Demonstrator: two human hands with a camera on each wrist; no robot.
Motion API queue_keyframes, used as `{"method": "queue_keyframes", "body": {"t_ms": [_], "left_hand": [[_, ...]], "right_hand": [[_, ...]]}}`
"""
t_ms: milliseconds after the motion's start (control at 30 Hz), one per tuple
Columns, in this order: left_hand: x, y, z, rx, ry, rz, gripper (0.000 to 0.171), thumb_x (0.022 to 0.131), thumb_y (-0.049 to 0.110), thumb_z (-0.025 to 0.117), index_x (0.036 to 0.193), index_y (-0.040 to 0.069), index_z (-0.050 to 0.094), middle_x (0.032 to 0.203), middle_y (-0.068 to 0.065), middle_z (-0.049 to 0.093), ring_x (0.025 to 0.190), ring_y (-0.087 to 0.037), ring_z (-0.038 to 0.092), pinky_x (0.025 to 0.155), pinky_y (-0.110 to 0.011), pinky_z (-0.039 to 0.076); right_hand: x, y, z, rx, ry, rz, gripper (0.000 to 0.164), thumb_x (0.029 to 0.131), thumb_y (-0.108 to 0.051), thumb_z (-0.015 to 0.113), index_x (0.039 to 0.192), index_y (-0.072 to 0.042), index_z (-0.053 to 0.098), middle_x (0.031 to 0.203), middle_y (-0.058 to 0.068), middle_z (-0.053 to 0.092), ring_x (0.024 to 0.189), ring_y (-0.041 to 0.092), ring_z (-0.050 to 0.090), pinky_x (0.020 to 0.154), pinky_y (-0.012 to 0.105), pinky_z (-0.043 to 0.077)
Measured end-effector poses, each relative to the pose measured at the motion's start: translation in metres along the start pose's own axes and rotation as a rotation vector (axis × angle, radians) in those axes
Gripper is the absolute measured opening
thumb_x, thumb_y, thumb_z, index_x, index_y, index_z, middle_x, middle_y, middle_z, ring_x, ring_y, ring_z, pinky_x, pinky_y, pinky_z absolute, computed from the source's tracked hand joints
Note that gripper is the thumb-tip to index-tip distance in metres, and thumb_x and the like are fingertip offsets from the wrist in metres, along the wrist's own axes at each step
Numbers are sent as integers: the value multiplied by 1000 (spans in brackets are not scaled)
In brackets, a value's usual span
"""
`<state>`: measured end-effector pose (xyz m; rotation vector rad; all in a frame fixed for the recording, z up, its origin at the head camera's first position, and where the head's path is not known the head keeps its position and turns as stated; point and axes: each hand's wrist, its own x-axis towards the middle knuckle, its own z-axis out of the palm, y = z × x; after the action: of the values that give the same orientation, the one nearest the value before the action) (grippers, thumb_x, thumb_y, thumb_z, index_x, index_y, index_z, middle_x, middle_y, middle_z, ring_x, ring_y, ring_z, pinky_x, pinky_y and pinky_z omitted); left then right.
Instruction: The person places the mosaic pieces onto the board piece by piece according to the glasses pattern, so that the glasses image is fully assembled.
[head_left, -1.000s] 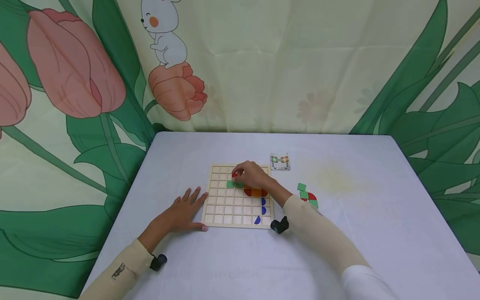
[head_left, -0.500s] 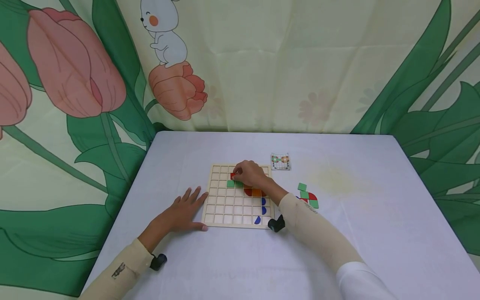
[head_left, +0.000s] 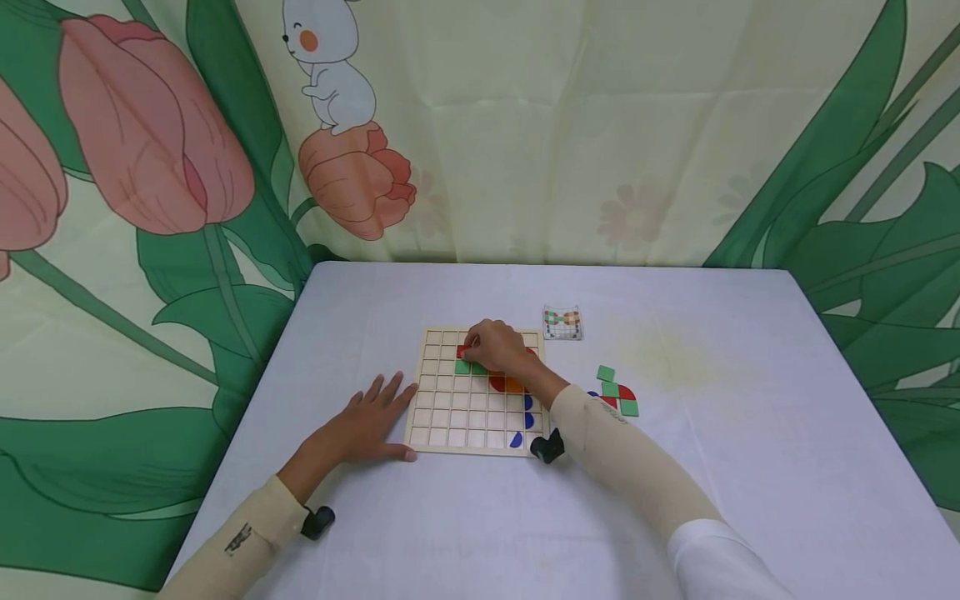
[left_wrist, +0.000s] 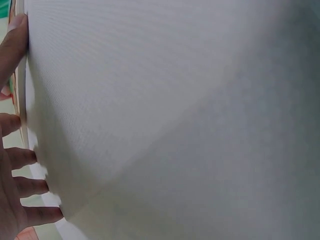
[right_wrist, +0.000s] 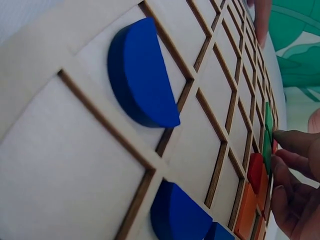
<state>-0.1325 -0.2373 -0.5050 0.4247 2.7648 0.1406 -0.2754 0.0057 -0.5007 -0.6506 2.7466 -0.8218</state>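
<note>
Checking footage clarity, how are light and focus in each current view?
Head: even light, soft shadow beside the left hand; left wrist: dim, broad shadow and little detail on the white tablecloth; right wrist: the wooden board steeply slanted, the largest-looking blue half-round crisp-edged, no strong glare.

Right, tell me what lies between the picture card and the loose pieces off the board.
Only bare white tablecloth lies between the picture card and the loose pieces; the head view shows it.
</note>
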Motion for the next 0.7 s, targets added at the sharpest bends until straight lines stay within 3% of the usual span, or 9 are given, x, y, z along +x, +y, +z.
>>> {"method": "queue_keyframes", "body": {"t_ms": [233,500,700], "left_hand": [[2,-1,1,8,7,4,112,77,72,71,162,18,21,168,-18,15,153,-48,13,113,-70,27],[3,-1,3,9,16,10,112,76,71,72,161,18,22,168,-18,16,152,-48,13,113,-70,27],[2,-3,5,12,15,-1,112,76,71,71,162,18,22,168,-17,15,153,-48,13,113,-70,26]], "right_hand": [[-4,4,-5,25,-18,-20,27,89,-35,76,107,-15,77,99,0,75,83,15,65,63,28,49],[-18,29,-22,175,-114,-149,31,93,-34,72,116,-14,73,106,-2,71,95,15,63,84,32,53],[-41,56,-43,179,-135,-176,31,93,-31,73,117,-12,73,105,-2,74,82,16,59,71,29,52]]}}
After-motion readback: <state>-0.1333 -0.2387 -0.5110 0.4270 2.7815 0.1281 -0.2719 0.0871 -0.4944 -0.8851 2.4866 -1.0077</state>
